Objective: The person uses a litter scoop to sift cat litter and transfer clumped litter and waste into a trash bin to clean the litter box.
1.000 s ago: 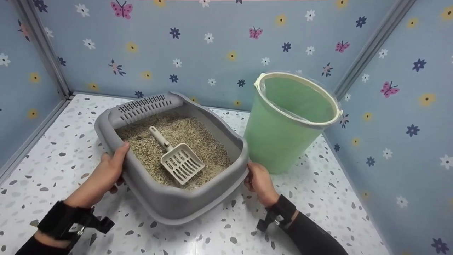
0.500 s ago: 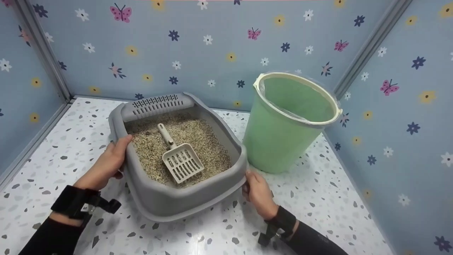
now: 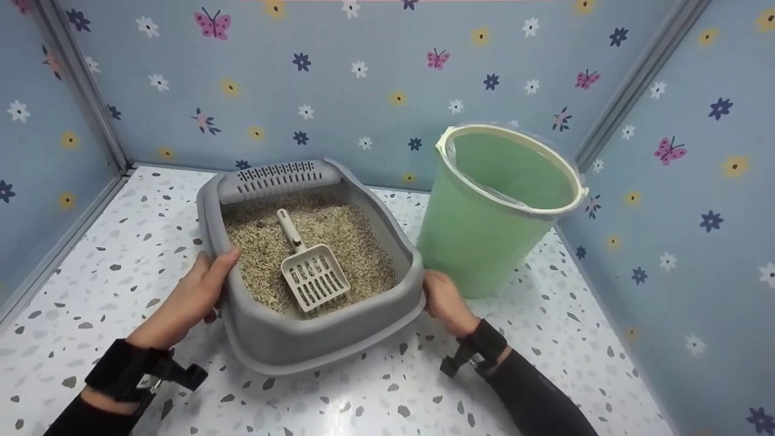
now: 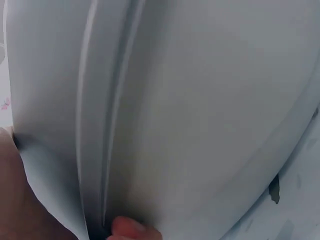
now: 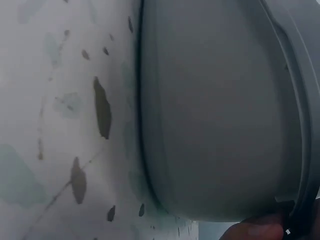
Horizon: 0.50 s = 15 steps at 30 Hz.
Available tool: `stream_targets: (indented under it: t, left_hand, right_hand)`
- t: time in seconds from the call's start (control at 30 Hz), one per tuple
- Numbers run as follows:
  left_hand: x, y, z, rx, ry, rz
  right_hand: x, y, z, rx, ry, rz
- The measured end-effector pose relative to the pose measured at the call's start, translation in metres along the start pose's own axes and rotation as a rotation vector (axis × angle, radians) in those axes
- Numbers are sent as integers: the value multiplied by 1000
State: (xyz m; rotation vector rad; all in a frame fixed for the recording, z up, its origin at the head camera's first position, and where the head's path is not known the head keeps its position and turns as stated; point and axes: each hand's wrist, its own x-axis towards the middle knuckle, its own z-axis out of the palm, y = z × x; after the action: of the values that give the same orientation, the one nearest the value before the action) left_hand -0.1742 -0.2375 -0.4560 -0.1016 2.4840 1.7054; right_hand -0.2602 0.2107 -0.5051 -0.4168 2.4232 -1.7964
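A grey litter box (image 3: 327, 342) stands at an angle on the speckled surface, with tan granular litter (image 3: 360, 248) inside. On the litter lies a beige slotted scoop (image 3: 315, 277), its handle pointing to the back left. My left hand (image 3: 192, 297) grips the box's left rim, thumb on top; in the left wrist view a fingertip (image 4: 131, 229) shows under the rim. At the right front corner my right hand (image 3: 447, 301) grips the rim; its thumb is hidden in the head view. A finger (image 5: 255, 229) touches the rim's underside in the right wrist view.
A green bin (image 3: 478, 242) with a cream rim and clear liner stands right of the box, close to its right front corner. Flower-patterned panels (image 3: 363, 79) enclose the back and both sides. White speckled surface (image 3: 339, 399) lies in front.
The litter box has turned slightly and its far left end has shifted to the right, with the scoop riding along. My left hand has moved right with it; my right hand stays at the corner.
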Motion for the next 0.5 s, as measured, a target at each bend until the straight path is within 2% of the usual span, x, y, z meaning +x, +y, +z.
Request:
stream_targets:
  t: [0.1,0.13,0.27,0.37,0.5]
  left_hand:
    - [5,-2,2,-8,9,15]
    - [7,-3,2,-10,11,15]
    - [18,-4,-1,-15,3,15]
    - [29,-6,-5,-26,-14,24]
    - [44,-10,-13,-55,-45,56]
  right_hand:
    - [-3,2,-1,-32,-2,1]
    - [-7,-4,0,-41,-1,15]
    - [-22,-14,7,-78,59,23]
    - [-33,-14,17,3,95,36]
    - [-48,-13,29,179,77,70]
